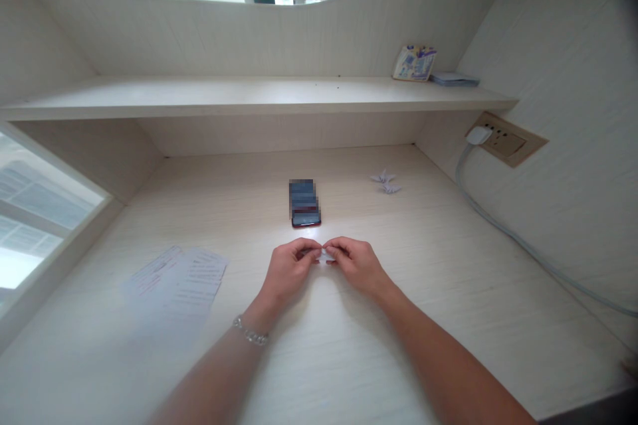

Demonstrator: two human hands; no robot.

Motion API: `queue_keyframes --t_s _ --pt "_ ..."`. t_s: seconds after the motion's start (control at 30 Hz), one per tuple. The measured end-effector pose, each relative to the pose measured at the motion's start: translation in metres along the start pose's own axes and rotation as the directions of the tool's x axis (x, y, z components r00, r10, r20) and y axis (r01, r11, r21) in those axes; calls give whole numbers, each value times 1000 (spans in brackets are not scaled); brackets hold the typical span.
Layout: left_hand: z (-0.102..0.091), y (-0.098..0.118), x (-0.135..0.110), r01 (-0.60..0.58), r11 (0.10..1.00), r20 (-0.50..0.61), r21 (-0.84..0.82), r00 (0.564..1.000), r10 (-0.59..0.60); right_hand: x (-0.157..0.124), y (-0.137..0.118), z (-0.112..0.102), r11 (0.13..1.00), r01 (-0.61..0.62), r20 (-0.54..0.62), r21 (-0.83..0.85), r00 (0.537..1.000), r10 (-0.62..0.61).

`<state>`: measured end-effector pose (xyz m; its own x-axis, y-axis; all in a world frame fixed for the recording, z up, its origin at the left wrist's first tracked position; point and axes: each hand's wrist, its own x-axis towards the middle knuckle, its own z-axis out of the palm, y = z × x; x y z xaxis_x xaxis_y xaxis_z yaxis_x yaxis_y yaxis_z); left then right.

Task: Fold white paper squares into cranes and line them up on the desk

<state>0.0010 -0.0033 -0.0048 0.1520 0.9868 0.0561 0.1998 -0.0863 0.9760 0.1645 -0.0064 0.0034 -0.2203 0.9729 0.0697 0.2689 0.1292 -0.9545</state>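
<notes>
In the head view, the person works above a pale wooden desk [319,358]. The left hand [292,264] and the right hand [356,264] are near each other, and both pinch a small piece of white paper [325,256] between thumb and fingers. This paper is located in front of the person, just nearer than the smartphone [305,202]; the fingers cover most of it.

As for the progress, two paper cranes [383,177] lie on the far right part of the desk, close together, with pointed ends visible; they seem to be complete. The piece in the hands shows no such wing or neck, so it is probably not yet finished, but how many folds it has, one cannot tell. On the left lie the printed sheets [199,282], overlapping and flat; neither hand touches them.
</notes>
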Motion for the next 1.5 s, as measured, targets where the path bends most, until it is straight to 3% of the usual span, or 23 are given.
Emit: queue_keyframes --t_s 0.23,0.4,0.67,1.03,1.3,1.5 --pt "0 4 -2 -27 998 -17 51 999 27 -1 -1 4 996 -28 -25 82 999 30" --pt "0 3 -1 -11 999 6 40 1000 10 -2 -1 5 999 -25 -40 24 999 26" --pt "4 -2 -2 10 997 -89 -77 996 -16 -2 -5 3 990 10 -51 -137 999 -17" --pt "-3 0 3 26 952 -20 -306 999 -34 -2 1 2 976 42 -96 -212 993 -63" --pt "0 -3 2 -4 972 -65 -235 998 -11 -3 1 5 972 70 -73 -226 993 -89" --pt "-2 -2 2 0 979 -14 -204 1000 -3 -3 -1 2 952 103 -69 -288 989 -127"
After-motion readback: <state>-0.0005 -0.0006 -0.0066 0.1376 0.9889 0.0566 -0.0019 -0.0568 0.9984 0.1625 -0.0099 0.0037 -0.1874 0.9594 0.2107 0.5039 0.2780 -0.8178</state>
